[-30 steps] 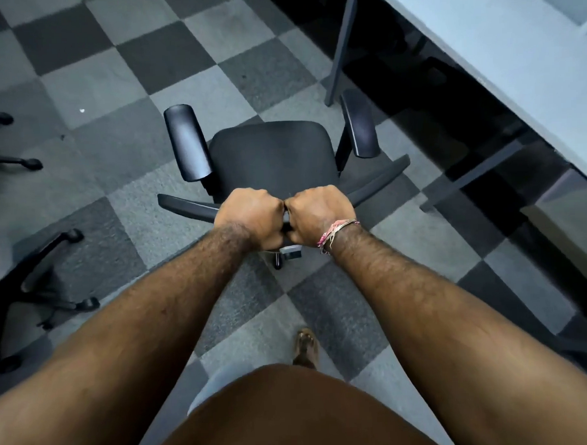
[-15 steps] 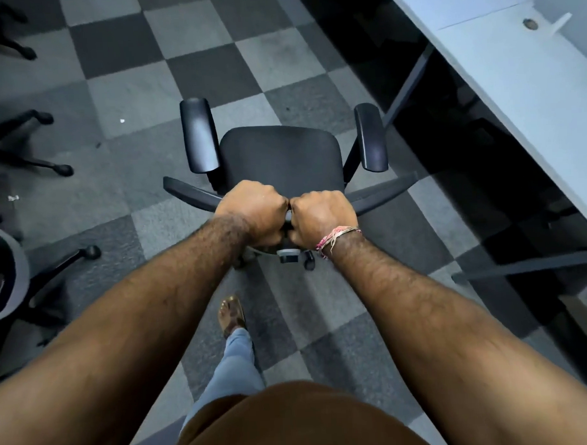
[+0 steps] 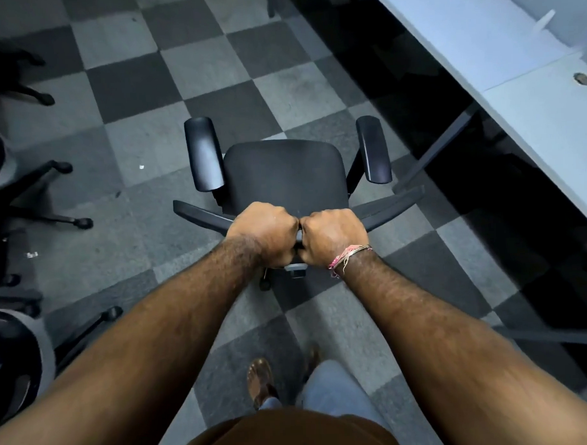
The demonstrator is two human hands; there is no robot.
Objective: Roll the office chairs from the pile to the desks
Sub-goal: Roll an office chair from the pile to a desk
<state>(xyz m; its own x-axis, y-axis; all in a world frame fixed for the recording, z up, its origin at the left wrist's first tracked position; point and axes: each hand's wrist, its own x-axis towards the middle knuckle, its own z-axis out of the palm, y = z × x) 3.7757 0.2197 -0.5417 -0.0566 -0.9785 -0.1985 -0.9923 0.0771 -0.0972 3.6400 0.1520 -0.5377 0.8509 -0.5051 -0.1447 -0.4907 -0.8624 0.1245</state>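
Observation:
A black office chair (image 3: 284,176) stands right in front of me on the checkered carpet, its seat and two armrests pointing away. My left hand (image 3: 264,233) and my right hand (image 3: 332,239) grip the top edge of its backrest side by side, fingers curled over it. A pink thread band sits on my right wrist. The white desk (image 3: 499,65) runs along the right side, its dark legs just right of the chair. The chair's wheels are mostly hidden under the seat and my hands.
Other office chairs (image 3: 25,198) crowd the left edge, their black wheeled bases sticking out onto the carpet. A desk leg (image 3: 436,150) slants down close to the chair's right armrest. My feet (image 3: 261,380) are on the floor behind the chair.
The chair and I have rolled forward along the desk; carpet tiles and the chairs at the left slid back. My grip on the backrest is the same.

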